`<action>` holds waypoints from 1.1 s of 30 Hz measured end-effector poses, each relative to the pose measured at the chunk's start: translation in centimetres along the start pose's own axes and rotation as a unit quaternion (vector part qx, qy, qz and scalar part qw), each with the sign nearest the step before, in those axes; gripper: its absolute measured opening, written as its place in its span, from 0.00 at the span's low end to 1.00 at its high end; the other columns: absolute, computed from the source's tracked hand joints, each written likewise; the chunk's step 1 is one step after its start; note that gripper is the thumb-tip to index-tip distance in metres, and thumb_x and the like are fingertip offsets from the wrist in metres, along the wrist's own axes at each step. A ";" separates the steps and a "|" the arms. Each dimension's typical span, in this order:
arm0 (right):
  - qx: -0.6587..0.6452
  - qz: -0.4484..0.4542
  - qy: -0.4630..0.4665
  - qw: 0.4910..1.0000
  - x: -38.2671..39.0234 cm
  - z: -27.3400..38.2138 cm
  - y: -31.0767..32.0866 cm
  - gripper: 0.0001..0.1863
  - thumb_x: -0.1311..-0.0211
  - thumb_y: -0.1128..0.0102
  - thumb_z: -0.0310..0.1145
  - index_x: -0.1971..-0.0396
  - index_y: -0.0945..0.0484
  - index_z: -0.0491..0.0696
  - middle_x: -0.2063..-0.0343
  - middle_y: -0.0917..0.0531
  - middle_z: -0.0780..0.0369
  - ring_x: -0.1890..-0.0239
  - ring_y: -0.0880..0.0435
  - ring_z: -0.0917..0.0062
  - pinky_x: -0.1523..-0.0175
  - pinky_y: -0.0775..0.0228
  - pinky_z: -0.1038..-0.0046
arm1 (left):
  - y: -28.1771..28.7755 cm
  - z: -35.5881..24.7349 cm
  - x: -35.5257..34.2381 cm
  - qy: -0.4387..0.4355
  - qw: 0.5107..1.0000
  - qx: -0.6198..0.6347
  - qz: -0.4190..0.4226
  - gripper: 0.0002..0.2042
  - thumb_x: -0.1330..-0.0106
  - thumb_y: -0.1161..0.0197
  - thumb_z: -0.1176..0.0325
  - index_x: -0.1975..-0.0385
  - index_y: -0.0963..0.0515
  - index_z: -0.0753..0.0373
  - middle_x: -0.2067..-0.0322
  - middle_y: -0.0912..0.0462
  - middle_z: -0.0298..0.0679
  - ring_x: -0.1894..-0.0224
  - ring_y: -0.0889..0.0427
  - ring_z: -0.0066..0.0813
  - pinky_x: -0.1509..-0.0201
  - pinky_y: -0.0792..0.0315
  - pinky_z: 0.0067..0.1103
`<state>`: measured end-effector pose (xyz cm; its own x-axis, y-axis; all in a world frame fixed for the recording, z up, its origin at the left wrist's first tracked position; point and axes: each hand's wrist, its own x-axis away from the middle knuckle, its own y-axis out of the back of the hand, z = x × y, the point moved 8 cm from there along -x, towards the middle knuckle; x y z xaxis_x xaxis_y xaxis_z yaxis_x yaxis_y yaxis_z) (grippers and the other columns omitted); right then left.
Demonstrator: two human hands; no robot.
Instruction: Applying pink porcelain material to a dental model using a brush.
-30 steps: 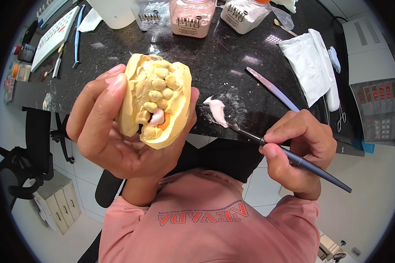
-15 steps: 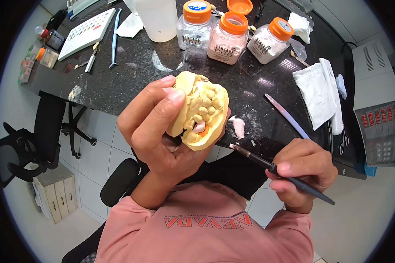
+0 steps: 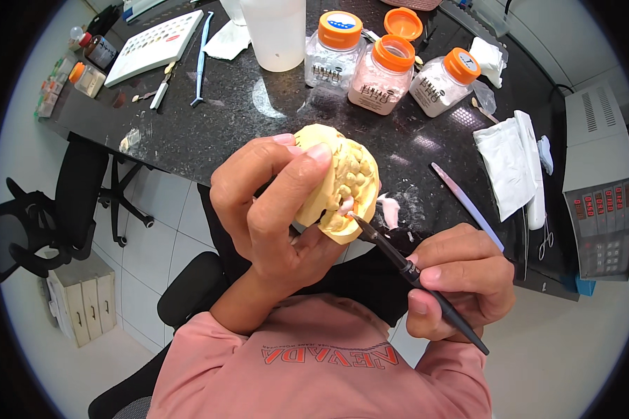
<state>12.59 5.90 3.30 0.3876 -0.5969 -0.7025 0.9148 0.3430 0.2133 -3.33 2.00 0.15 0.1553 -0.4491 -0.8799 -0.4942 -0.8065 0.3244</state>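
Observation:
My left hand (image 3: 276,202) is closed around a yellow plaster dental cast (image 3: 354,178), held up over the table's front edge. Among its teeth sits a pale pink tooth form (image 3: 346,205), with a small orange patch beside it. In my right hand (image 3: 461,276) is a dark-handled brush (image 3: 398,260), gripped like a pen. Its tip meets the cast at or right beside the pink tooth; exact contact is too small to tell. Behind the cast, a smear of pink paste (image 3: 390,211) lies on the black tabletop (image 3: 258,150).
Beyond stand an orange-capped jar (image 3: 334,52), an uncapped jar of pink powder (image 3: 376,87), another capped jar (image 3: 440,82) and a white cup (image 3: 278,38). A purple-handled tool (image 3: 472,209), white packets (image 3: 502,167) and a keypad unit (image 3: 599,209) lie right; a blue tool (image 3: 200,66) lies left.
The brush has moved up and left, from apart to the cast at the pink tooth. The cast has shifted right and tilted in my left hand. The whole view has shifted slightly.

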 end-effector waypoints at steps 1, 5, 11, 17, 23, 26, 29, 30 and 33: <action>0.013 0.007 0.005 1.000 0.0 0.0 -0.1 0.15 0.59 0.28 0.20 0.69 0.22 0.43 0.76 0.18 0.56 0.77 0.17 0.75 0.75 0.24 0.79 | 0.0 0.0 0.0 0.001 1.000 -0.001 -0.001 0.34 0.55 0.20 0.69 0.48 0.33 0.63 0.52 0.35 0.43 0.51 0.26 0.35 0.50 0.24 0.24; 0.025 0.006 0.001 1.000 0.0 0.1 -0.2 0.15 0.59 0.28 0.20 0.69 0.22 0.44 0.76 0.18 0.56 0.78 0.17 0.75 0.75 0.24 0.79 | 0.0 -0.1 0.1 0.002 1.000 -0.006 -0.009 0.33 0.55 0.19 0.68 0.49 0.32 0.63 0.52 0.35 0.43 0.50 0.27 0.35 0.50 0.25 0.23; 0.027 0.013 0.010 1.000 -0.2 0.1 -0.4 0.14 0.59 0.28 0.20 0.69 0.22 0.43 0.76 0.18 0.56 0.78 0.17 0.75 0.76 0.24 0.80 | 0.0 -0.1 0.1 0.001 1.000 -0.005 -0.016 0.34 0.56 0.19 0.68 0.49 0.31 0.63 0.52 0.35 0.43 0.51 0.27 0.35 0.50 0.25 0.23; 0.014 0.009 0.007 1.000 0.0 -0.1 -0.1 0.14 0.58 0.28 0.21 0.69 0.22 0.43 0.76 0.18 0.56 0.79 0.18 0.76 0.76 0.25 0.80 | 0.1 0.0 0.1 0.001 1.000 0.001 -0.015 0.34 0.57 0.19 0.69 0.49 0.31 0.63 0.53 0.35 0.42 0.51 0.27 0.35 0.50 0.25 0.23; 0.011 0.017 -0.006 1.000 -0.2 -0.1 -0.3 0.14 0.58 0.28 0.20 0.69 0.22 0.43 0.76 0.18 0.56 0.78 0.18 0.76 0.76 0.25 0.80 | 0.1 0.0 0.0 -0.001 1.000 0.007 -0.017 0.34 0.57 0.19 0.68 0.50 0.31 0.63 0.53 0.34 0.42 0.51 0.27 0.35 0.50 0.25 0.23; 0.023 0.021 -0.009 0.999 -0.2 -0.1 -0.4 0.14 0.59 0.28 0.20 0.69 0.22 0.43 0.76 0.18 0.56 0.78 0.17 0.75 0.76 0.25 0.80 | 0.1 0.0 0.1 -0.002 1.000 0.006 -0.021 0.34 0.57 0.19 0.68 0.50 0.31 0.63 0.54 0.34 0.42 0.51 0.27 0.35 0.50 0.25 0.23; 0.017 0.013 -0.001 1.000 -0.2 -0.1 -0.3 0.15 0.60 0.29 0.20 0.69 0.22 0.43 0.77 0.18 0.56 0.79 0.18 0.76 0.76 0.25 0.80 | 0.1 0.0 0.0 -0.003 1.000 0.006 -0.020 0.34 0.57 0.19 0.68 0.50 0.31 0.63 0.54 0.34 0.43 0.51 0.27 0.35 0.50 0.25 0.23; 0.017 0.014 0.001 1.000 -0.2 0.0 -0.3 0.15 0.60 0.28 0.20 0.69 0.22 0.43 0.77 0.18 0.56 0.79 0.18 0.76 0.76 0.25 0.80 | 0.1 0.0 0.0 -0.003 1.000 0.007 -0.018 0.34 0.57 0.19 0.68 0.50 0.31 0.63 0.54 0.34 0.43 0.52 0.27 0.35 0.50 0.25 0.23; 0.020 0.017 0.004 1.000 -0.2 0.0 -0.4 0.15 0.60 0.28 0.20 0.69 0.22 0.43 0.77 0.18 0.56 0.79 0.18 0.76 0.77 0.25 0.80 | 0.1 -0.1 0.0 -0.005 1.000 0.008 -0.017 0.34 0.57 0.19 0.68 0.50 0.31 0.63 0.54 0.34 0.43 0.52 0.27 0.35 0.51 0.25 0.23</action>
<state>12.12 5.86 3.37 0.4177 -0.5791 -0.7001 0.9049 0.3340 0.2637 -3.32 1.91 0.21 0.1636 -0.4172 -0.8939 -0.5016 -0.8155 0.2888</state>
